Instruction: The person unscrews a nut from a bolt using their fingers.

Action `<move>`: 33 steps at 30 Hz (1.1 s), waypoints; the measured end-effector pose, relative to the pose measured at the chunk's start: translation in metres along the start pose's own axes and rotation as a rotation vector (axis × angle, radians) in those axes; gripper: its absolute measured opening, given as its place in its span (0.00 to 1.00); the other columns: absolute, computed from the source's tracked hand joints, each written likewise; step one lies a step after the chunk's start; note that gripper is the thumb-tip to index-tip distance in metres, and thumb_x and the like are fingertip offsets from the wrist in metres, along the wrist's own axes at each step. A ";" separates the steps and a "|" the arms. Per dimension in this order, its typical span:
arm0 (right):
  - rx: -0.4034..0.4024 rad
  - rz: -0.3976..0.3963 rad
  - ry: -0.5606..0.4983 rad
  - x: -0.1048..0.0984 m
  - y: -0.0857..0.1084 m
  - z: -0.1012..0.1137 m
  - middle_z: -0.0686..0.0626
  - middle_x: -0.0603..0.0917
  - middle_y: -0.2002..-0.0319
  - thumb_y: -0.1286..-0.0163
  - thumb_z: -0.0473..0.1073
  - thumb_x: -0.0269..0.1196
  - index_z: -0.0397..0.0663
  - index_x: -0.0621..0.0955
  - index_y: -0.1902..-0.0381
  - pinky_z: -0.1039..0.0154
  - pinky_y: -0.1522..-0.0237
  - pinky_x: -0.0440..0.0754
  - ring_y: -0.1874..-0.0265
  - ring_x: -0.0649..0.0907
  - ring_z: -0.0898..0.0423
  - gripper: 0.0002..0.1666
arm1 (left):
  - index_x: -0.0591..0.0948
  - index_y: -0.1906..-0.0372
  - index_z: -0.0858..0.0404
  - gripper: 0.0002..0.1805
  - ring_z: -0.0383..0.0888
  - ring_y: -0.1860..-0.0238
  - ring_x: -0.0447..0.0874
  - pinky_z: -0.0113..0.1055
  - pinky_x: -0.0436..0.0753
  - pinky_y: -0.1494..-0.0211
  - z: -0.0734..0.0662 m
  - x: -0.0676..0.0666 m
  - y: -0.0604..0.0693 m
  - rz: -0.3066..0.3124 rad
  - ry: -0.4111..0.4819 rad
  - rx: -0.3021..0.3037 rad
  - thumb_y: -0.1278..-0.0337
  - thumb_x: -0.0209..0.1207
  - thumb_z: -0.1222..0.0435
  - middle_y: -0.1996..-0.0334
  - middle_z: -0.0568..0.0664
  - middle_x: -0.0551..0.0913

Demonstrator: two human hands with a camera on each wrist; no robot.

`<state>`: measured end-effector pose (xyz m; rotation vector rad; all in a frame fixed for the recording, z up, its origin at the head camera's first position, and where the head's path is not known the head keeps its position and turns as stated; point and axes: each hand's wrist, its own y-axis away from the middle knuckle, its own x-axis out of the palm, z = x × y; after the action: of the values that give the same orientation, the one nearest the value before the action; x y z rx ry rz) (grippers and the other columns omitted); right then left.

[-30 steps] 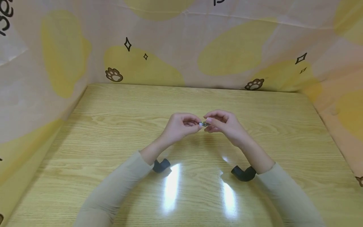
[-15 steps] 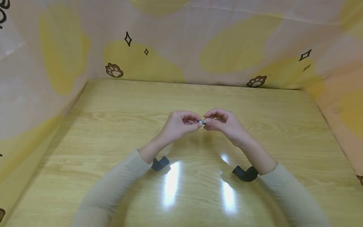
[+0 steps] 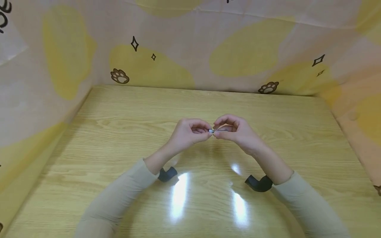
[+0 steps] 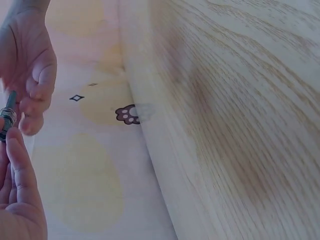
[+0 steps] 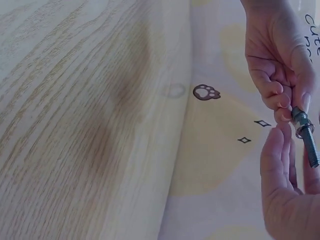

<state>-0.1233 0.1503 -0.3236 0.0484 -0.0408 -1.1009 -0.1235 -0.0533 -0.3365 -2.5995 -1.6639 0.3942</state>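
Observation:
My left hand [image 3: 191, 132] pinches the head end of a small metal bolt [image 3: 211, 131] between thumb and fingertips. In the right wrist view the threaded shank of the bolt [image 5: 310, 150] points away from the left fingers, with a shiny metal ring round it; whether this is a nut or a washer I cannot tell. My right hand [image 3: 235, 130] faces the left, its thumb and fingers curved round the threaded end near the ring. The right thumb's exact contact is hidden. Both hands are above the table, and the bolt also shows in the left wrist view.
A wood-grain table [image 3: 134, 102] lies beneath the hands. Patterned cloth [image 3: 238, 39] hangs along its back and sides. Under each wrist sticks out a dark curved piece [image 3: 259, 183], and bright reflections mark the front of the tabletop.
The right thumb has shifted on the bolt, and the shank now shows between the right thumb and fingers. The left hand keeps its pinch almost in place.

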 end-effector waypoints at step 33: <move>0.071 -0.025 -0.205 0.010 0.000 0.002 0.49 0.83 0.68 0.35 0.29 0.57 0.46 0.80 0.64 0.65 0.63 0.84 0.70 0.84 0.57 0.08 | 0.83 0.64 0.70 0.09 0.46 0.67 0.84 0.38 0.84 0.60 -0.004 -0.007 0.004 -0.035 0.092 -0.106 0.53 0.66 0.72 0.66 0.54 0.85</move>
<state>-0.1186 0.1413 -0.3219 -0.0007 -0.2633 -1.1259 -0.1215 -0.0607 -0.3318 -2.6131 -1.7425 0.1869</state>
